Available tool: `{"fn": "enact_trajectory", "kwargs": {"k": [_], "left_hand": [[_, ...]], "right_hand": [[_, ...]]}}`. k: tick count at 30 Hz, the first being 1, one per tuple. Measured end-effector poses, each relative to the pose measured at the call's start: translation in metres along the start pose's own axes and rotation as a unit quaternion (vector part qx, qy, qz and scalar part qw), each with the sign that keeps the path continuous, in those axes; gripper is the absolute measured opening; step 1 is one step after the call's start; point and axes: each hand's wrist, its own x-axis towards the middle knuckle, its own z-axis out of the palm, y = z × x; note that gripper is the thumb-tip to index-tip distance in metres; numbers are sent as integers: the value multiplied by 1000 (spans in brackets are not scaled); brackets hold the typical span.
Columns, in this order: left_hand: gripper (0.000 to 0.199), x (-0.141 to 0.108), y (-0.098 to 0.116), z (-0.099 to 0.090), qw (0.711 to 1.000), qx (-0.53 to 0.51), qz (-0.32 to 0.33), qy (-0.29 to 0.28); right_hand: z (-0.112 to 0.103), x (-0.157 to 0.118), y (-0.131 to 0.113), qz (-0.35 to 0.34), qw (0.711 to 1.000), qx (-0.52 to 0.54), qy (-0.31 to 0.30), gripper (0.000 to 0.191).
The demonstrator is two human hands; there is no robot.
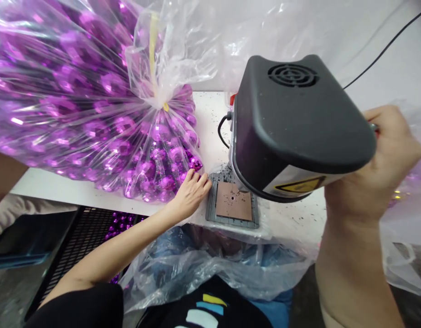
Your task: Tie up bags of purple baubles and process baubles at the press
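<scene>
Purple baubles (147, 171) are bagged on the speck-strewn worktop (210, 114). Left fingers (196, 177) are curled, right fingers (379, 115) part-hidden; both grips unclear.

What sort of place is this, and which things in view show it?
Probably a workshop or small factory: a black machine with a warning label stands on a white table, beside a big clear bag of shiny purple balls.

A workshop, by the look of this bench.
Right here a black-hooded machine (299, 123) with a yellow warning label (301, 185) stands over a white worktop (208, 123) strewn with dark shavings (227, 171), beside bulging bagged purple baubles (104, 130).
</scene>
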Motion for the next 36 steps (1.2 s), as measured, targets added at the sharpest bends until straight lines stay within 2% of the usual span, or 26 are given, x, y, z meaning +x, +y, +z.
{"fn": "enact_trajectory", "kwargs": {"k": [2, 4, 6, 7, 8, 9, 10, 12, 14, 15, 17, 19, 21, 23, 24, 26, 29, 31, 33, 36], "left_hand": [[27, 1, -5, -10, 999, -36, -10, 22], [30, -3, -10, -27, 992, -107, -30, 68], [40, -12, -11, -46, 967, -216, -58, 121], [42, -17, -9, -54, 943, -289, -77, 143], [43, -23, -6, -59, 908, -374, -97, 159], [42, -28, 0, -61, 860, -468, -119, 164], [41, -32, 8, -60, 798, -566, -138, 154], [46, -36, 26, -49, 653, -730, -166, 111], [59, -33, 44, -30, 527, -824, -200, 66], [62, -30, 52, -21, 476, -850, -220, 48], [53, -23, 62, -5, 390, -884, -256, 20], [43, -17, 64, 5, 318, -908, -271, -13], [43, -14, 63, 10, 279, -920, -273, -31], [46, -12, 62, 12, 283, -918, -276, -31], [47, -12, 61, 14, 302, -911, -280, -24], [50, -10, 63, 19, 376, -879, -294, 9], [54, -4, 66, 31, 532, -786, -304, 79], [53, 2, 69, 40, 621, -720, -292, 105], [51, 7, 71, 47, 682, -669, -273, 115], [49, 12, 74, 50, 746, -605, -243, 133]], "right_hand": [[2, 0, 0, 0, 1000, 4, 4, 32], [2, 0, 0, -6, 1000, 10, 6, 29], [2, 0, 0, -9, 1000, 14, 6, 28], [2, 0, 0, -7, 1000, 13, 7, 28], [1, 0, -1, -4, 1000, 11, 8, 28], [1, 0, -1, 2, 1000, 9, 7, 28], [1, 1, -1, 8, 1000, 6, 8, 27], [1, 1, -2, 13, 1000, 4, 5, 26], [1, 1, -3, 17, 1000, 4, 1, 25], [1, 1, -3, 16, 1000, 3, 1, 26], [1, 0, -3, 6, 1000, 4, 0, 27], [1, 0, -2, -14, 1000, 11, -2, 30], [1, 1, 0, -26, 999, 22, -8, 31], [1, 1, 0, -32, 999, 29, -12, 33], [1, 1, 0, -33, 999, 30, -14, 34], [1, 1, 0, -34, 999, 25, -13, 37], [1, 0, -2, -32, 999, 17, -9, 35], [1, 0, -2, -33, 999, 18, -9, 32], [2, 0, -1, -34, 999, 22, -12, 29], [2, -1, 0, -30, 999, 26, -14, 26]]}}
